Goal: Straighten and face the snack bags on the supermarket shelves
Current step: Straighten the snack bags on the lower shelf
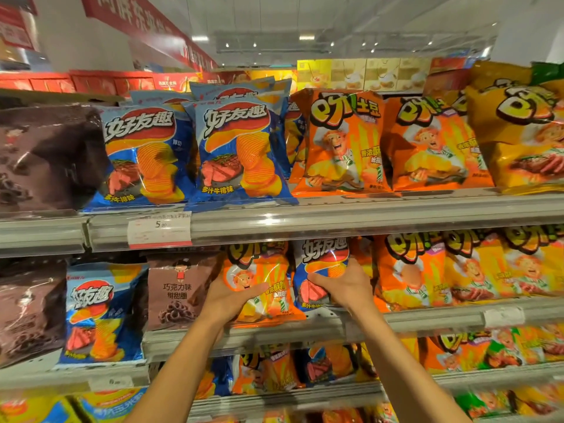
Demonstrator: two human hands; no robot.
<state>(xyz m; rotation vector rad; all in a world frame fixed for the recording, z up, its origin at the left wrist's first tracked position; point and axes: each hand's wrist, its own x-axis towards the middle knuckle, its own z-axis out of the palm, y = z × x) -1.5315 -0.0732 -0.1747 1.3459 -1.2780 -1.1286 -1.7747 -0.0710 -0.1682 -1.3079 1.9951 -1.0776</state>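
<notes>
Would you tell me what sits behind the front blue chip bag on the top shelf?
Behind the front blue chip bag, two more blue bags' tops show; their lower parts are covered.

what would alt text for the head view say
On the middle shelf, the left hand holds an orange snack bag and the right hand a blue chip bag. Blue, orange and brown bags fill the shelves around.
</notes>
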